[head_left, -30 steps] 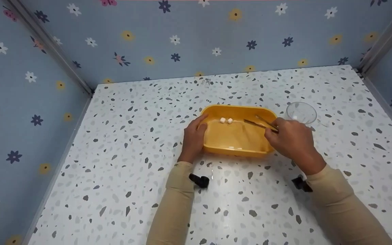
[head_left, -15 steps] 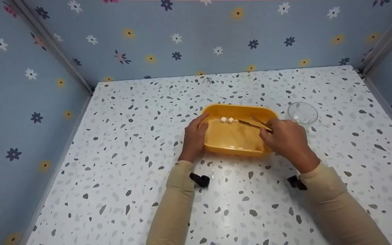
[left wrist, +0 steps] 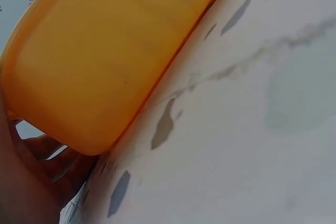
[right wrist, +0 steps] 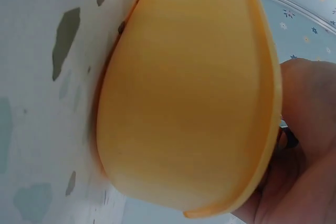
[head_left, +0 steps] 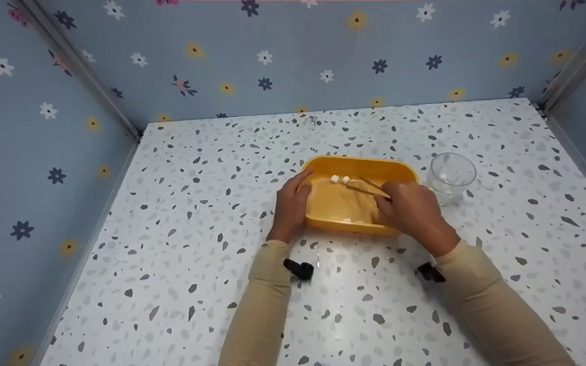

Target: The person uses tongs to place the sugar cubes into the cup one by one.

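In the head view my left hand (head_left: 290, 207) grips the left end of a yellow tray (head_left: 329, 204), thumb over its rim. From the left wrist, fingers (left wrist: 50, 150) show along the tray's outer end. My right hand (head_left: 411, 209) reaches over the right end and holds tweezers (head_left: 367, 191) with prongs spread apart. Two small white cubes lie side by side near the tray's back wall, a left cube (head_left: 334, 179) and a right cube (head_left: 346, 180). The lower prong's tip is close by the right cube. In the right wrist view the tray wall hides the tweezer tips.
A clear glass (head_left: 451, 184) stands just right of the tray, beyond my right hand. All sits on a white speckled tabletop (head_left: 211, 203). Flower-patterned panels (head_left: 293, 56) rise at the back and both sides.
My right hand and the tweezers have moved left over the tray, bringing the prongs up to the right cube. More of the glass now shows. My left hand and the tray have stayed put.
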`<action>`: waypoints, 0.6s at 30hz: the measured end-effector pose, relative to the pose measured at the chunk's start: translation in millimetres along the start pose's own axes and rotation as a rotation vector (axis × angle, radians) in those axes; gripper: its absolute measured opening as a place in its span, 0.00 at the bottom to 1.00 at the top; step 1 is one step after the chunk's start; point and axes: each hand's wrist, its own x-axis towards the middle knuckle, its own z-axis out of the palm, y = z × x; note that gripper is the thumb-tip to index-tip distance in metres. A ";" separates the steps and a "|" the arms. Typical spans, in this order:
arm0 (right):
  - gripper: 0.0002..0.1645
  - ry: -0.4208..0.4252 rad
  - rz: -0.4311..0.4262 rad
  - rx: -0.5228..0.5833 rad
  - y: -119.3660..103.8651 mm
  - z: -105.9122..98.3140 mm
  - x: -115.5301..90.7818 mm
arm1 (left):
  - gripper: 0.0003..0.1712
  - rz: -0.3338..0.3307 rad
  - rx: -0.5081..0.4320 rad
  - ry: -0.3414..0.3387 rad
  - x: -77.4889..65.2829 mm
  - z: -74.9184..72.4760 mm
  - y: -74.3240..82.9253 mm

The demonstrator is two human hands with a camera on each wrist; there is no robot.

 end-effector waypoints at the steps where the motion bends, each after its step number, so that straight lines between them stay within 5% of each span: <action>1: 0.13 -0.003 0.000 0.001 0.0 0.9 0.4 | 0.25 0.004 0.002 0.002 0.2 0.2 -0.4; 18: 0.14 -0.102 0.074 0.033 -4.3 5.6 15.4 | 0.24 0.010 -0.015 -0.003 0.4 0.6 -2.4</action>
